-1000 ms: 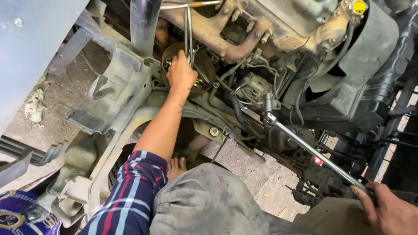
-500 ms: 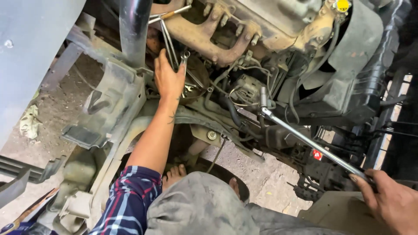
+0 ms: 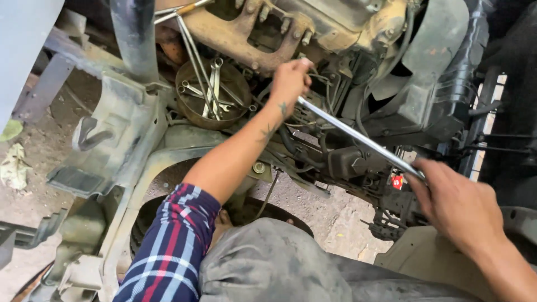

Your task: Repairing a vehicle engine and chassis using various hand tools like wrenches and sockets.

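Observation:
A long chrome socket wrench (image 3: pixel 358 136) runs diagonally across the engine bay. My left hand (image 3: pixel 289 81), on an arm in a plaid sleeve, is closed around the wrench's head end, down among hoses and wires beside the engine. The handle end sits in my right hand (image 3: pixel 456 204) at the lower right. What the socket sits on is hidden under my left hand.
A round rusty pan (image 3: pixel 189 106) holding several spanners rests to the left of my left hand. Above it is the rusty exhaust manifold (image 3: pixel 246 31). A black fan shroud (image 3: pixel 442 61) stands at right. My grey-trousered knee (image 3: pixel 268 263) fills the bottom, with a grey frame bracket (image 3: pixel 112 140) at left.
My left hand has left the pan of spanners and moved right onto the wrench's head. The wrench's head end has swung up and left, and my right hand looms larger.

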